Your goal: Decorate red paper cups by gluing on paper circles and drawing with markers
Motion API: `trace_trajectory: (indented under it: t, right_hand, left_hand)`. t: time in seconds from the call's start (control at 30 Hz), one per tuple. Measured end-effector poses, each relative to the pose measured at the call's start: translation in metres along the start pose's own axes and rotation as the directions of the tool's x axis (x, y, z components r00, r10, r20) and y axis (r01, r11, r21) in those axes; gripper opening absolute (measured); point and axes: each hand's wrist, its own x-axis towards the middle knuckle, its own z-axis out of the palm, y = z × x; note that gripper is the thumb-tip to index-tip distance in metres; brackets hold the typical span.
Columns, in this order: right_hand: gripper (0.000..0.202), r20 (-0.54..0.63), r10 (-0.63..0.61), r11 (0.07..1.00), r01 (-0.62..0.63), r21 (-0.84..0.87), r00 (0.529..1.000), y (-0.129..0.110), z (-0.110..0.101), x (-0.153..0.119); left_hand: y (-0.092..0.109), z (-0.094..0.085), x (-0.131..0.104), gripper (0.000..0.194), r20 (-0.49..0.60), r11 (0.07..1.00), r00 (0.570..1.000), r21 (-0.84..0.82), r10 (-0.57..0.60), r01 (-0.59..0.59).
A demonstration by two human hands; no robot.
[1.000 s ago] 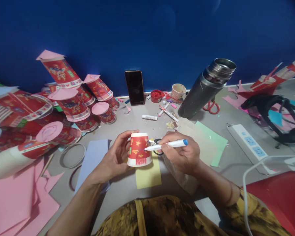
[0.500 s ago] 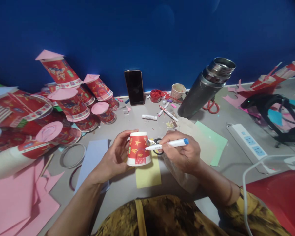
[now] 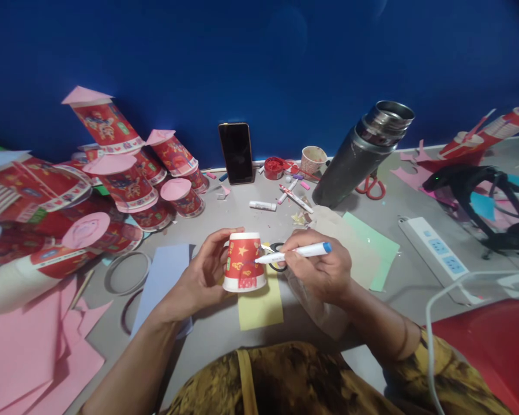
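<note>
My left hand (image 3: 206, 269) grips a red paper cup (image 3: 244, 253) from its left side. The cup is upside down, with its white rim at the bottom and gold star patterns on the wall. A patch of red scribble marks the rim, and a faint bluish line crosses the middle. Pinched in my right hand (image 3: 322, 268) is a white marker pen (image 3: 294, 253) with a blue end; its tip is at the cup's right side. Black-handled scissors (image 3: 278, 256) lie behind the pen, partly hidden. Below the cup is a yellow paper square (image 3: 262, 311).
Pink-topped paper cups (image 3: 127, 181) are stacked at the left. A phone (image 3: 236, 153) leans on the blue wall. A dark thermos (image 3: 352, 161) stands right of several loose markers (image 3: 296, 199). Farther right are red scissors (image 3: 371, 187), a power strip (image 3: 436, 253) and a white cable (image 3: 431, 334).
Almost nothing differs. The pen tip has shifted very slightly left and down against the cup; both hands keep their hold.
</note>
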Motion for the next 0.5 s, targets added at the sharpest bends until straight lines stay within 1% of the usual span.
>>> trace_trajectory:
  t: [0.13, 0.27, 0.37, 0.5]
  right_hand:
    - [0.013, -0.002, 0.018, 1.0, -0.018, 0.021, 1.0, -0.0014, -0.0008, -0.0002]
    - [0.014, -0.035, 0.002, 1.0, -0.003, -0.012, 0.999, -0.0025, -0.0047, 0.0013]
    - [0.015, -0.01, -0.031, 0.999, 0.031, -0.012, 0.999, -0.0019, -0.0042, 0.0026]
    - [0.015, 0.004, -0.038, 0.999, 0.038, -0.005, 0.999, -0.0008, -0.0004, 0.0023]
  left_hand:
    - [0.0, 0.0015, 0.0005, 0.079, 0.021, 1.0, 1.0, -0.016, -0.008, 0.008]
    - [0.0004, 0.0009, 0.0003, 0.079, 0.001, 1.0, 1.0, -0.004, -0.008, 0.008]
    - [-0.0004, 0.0004, 0.0, 0.081, -0.01, 1.0, 1.0, -0.005, -0.004, 0.004]
    - [-0.0013, 0.0013, 0.0002, 0.08, 0.014, 1.0, 1.0, -0.009, -0.012, 0.013]
